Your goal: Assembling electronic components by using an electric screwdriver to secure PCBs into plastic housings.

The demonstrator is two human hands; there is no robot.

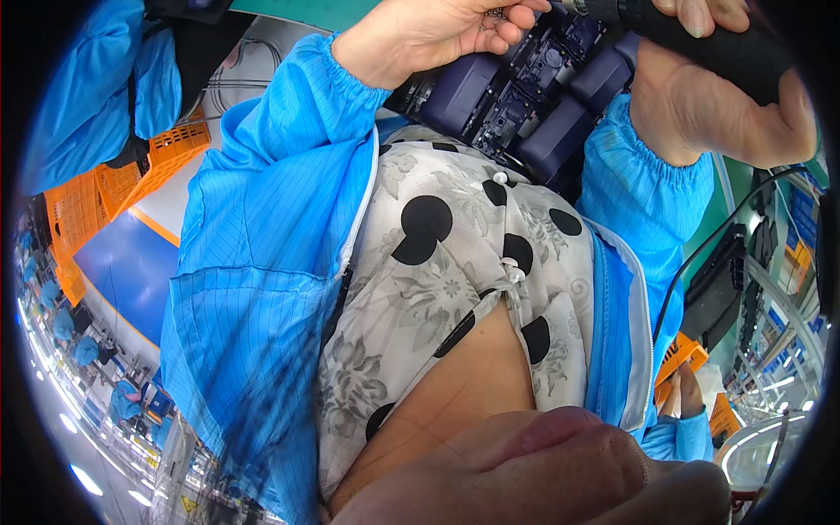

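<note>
At the top of the view, my left hand [437, 35] is closed, its fingers curled around small dark metal pieces [495, 13] that look like screws. My right hand [713, 96] grips a black electric screwdriver [700, 35], which slants across the palm. The tool's metal tip end [573, 5] points left and comes close to my left fingertips; its very tip is cut off or hidden. Below and between both hands sits a dark purple-black plastic assembly [534, 105], with rounded housings and exposed inner mechanisms. My body hides its near edge.
Orange crates [79, 214] and a blue panel [131, 271] are at the left, beside a co-worker's blue sleeve [87, 87]. A black cable [700, 232] curves down on the right, near black parts [717, 280]. Another person's hand [689, 389] is by an orange crate [681, 354].
</note>
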